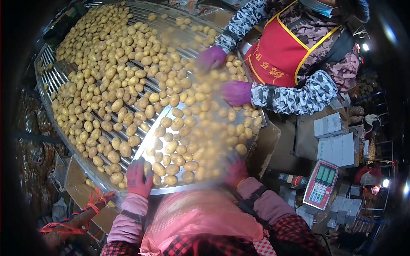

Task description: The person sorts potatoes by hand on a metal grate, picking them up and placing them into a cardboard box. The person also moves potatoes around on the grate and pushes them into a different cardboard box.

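A large heap of potatoes (102, 85) covers the slatted metal table (72, 170) and spills onto a smooth metal plate (143, 153) nearest me. My left hand (139, 178), in a dark pink glove, rests at the plate's near left corner. Its fingers are apart with nothing gripped, and potatoes lie just beside the thumb. At the near right side is my right hand (235, 170), also gloved and smeared by motion, close to the potatoes. Its fingers are too blurred to make out. Several potatoes in the middle of the plate are blurred too.
Across the table a co-worker in a red apron (273, 55) has two purple-gloved hands (236, 92) among the potatoes. A cardboard box (269, 143) stands below the right edge. Farther right are a red scale display (321, 183) and white boxes (337, 149). Orange twine (96, 200) wraps a pole at left.
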Demonstrator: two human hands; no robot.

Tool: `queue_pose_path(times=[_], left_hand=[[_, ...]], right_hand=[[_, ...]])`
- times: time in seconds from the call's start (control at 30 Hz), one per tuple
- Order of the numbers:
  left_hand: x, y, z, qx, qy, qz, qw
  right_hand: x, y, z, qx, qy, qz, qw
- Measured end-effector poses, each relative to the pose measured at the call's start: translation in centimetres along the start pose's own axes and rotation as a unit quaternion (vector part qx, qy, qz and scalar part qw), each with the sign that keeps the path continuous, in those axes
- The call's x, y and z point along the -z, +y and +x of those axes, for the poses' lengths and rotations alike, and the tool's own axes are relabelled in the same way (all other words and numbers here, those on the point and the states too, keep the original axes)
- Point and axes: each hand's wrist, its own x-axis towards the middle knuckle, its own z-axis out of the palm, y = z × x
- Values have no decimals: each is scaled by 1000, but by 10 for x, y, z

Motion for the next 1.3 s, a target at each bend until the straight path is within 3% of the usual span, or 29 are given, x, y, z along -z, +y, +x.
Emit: queue_pose_path(times=[0.4, 0.5, 0.9, 1.0, 1.3], left_hand=[[-3, -1, -4, -16, 28, 15, 999], [-3, -1, -4, -9, 23, 10, 1000], [-4, -4, -1, -27, 42, 11, 999], [-5, -5, -2, 0, 16, 10, 1000], [-5, -5, -2, -3, 21, 7, 1000]], right_hand=[[-9, 7, -5, -3, -4, 8, 1000], [-6, 4, -7, -34, -48, 0, 998], [-20, 9, -10, -15, -26, -42, 999], [-12, 5, -7, -48, -75, -17, 996], [-14, 12, -3, -32, -50, -2, 998]])
